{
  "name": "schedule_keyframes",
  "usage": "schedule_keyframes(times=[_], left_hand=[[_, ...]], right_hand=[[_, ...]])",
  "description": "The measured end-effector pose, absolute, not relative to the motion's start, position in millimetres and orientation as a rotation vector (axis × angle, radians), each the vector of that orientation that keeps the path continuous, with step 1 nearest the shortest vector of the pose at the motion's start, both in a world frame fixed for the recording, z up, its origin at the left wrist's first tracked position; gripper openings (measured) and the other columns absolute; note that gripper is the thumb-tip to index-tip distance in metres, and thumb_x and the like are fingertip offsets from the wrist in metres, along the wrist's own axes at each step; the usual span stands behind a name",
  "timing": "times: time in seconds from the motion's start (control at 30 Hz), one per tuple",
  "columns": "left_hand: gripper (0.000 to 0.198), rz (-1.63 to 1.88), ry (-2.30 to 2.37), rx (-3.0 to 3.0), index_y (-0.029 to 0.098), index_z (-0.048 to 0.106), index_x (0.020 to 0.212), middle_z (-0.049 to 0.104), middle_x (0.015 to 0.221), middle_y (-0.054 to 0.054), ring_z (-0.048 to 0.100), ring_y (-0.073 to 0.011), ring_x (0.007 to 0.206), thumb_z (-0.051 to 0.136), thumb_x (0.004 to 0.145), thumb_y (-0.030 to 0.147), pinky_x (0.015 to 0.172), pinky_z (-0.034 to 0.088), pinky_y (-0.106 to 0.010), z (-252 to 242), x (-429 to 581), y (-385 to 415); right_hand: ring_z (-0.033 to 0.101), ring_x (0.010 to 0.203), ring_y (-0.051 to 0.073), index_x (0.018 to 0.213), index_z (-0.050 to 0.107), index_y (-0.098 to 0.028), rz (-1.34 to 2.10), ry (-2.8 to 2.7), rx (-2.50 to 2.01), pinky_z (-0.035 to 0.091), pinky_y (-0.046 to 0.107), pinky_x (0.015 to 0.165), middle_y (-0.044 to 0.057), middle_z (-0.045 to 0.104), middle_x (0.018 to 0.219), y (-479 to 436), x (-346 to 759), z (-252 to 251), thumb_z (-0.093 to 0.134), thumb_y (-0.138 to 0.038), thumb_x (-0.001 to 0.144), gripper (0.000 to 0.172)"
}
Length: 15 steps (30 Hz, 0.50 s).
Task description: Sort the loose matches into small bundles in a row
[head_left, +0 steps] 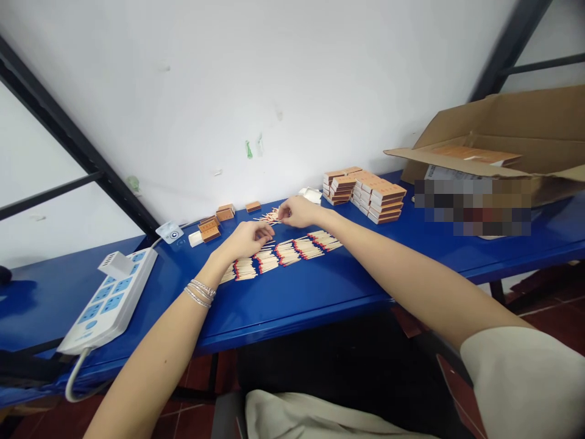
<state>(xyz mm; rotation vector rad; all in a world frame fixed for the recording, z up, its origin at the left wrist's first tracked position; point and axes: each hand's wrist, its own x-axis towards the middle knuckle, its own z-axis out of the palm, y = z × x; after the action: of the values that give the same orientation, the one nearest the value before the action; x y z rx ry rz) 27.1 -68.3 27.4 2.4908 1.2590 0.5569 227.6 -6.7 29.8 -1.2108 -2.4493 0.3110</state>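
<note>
Loose matches (270,216) lie in a small heap on the blue table. My right hand (299,212) is at the right end of this heap, its thumb and fingers pinched together on matches there. To the left, my left hand (250,239) hovers over the row of matches, with its fingers curled in; what they hold, if anything, is too small to make out. Rows of red-tipped matches (287,252) are laid side by side in several bunches in front of both hands. The left hand partly covers the bunches at the left end.
Stacked matchboxes (377,194) stand at the back right, beside crumpled white paper (311,195). More matchboxes (210,230) lie at the back left. A white power strip (123,296) occupies the left side. An open cardboard box (503,137) stands far right. The table's front edge (292,326) runs below.
</note>
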Motion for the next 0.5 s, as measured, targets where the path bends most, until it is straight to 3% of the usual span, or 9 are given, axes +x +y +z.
schedule_keyframes(times=[0.17,0.3,0.5], left_hand=[[0.027,0.469,1.251,2.477,0.018,0.068,0.093,0.075,0.088,-0.004,0.069,-0.0168,0.08,0.048,0.076,0.009,0.072,0.053,-0.028,34.0,21.7,-76.4],[0.029,0.431,1.269,2.467,0.018,0.069,0.093,0.075,0.086,-0.004,0.068,-0.0161,0.076,0.046,0.076,0.01,0.067,0.052,-0.027,37.3,20.0,-80.3],[0.029,0.478,1.413,2.51,0.019,0.07,0.09,0.075,0.087,-0.004,0.068,-0.0186,0.082,0.046,0.075,0.012,0.076,0.052,-0.031,41.0,0.5,-70.6]], right_hand=[[0.064,0.096,0.021,0.113,0.071,-0.025,0.223,-2.501,-1.171,0.044,0.032,0.087,0.005,0.073,0.105,-13.7,209.8,21.2,0.052,-0.016,0.081,0.038],[0.055,0.117,0.03,0.132,0.06,-0.03,0.06,-2.622,-1.149,0.039,0.047,0.095,0.013,0.064,0.122,-19.7,198.8,16.9,0.044,-0.019,0.088,0.048],[0.055,0.112,0.033,0.124,0.067,-0.029,-0.038,-2.647,-1.168,0.038,0.047,0.093,0.017,0.06,0.118,-21.9,195.3,12.0,0.041,-0.021,0.091,0.043]])
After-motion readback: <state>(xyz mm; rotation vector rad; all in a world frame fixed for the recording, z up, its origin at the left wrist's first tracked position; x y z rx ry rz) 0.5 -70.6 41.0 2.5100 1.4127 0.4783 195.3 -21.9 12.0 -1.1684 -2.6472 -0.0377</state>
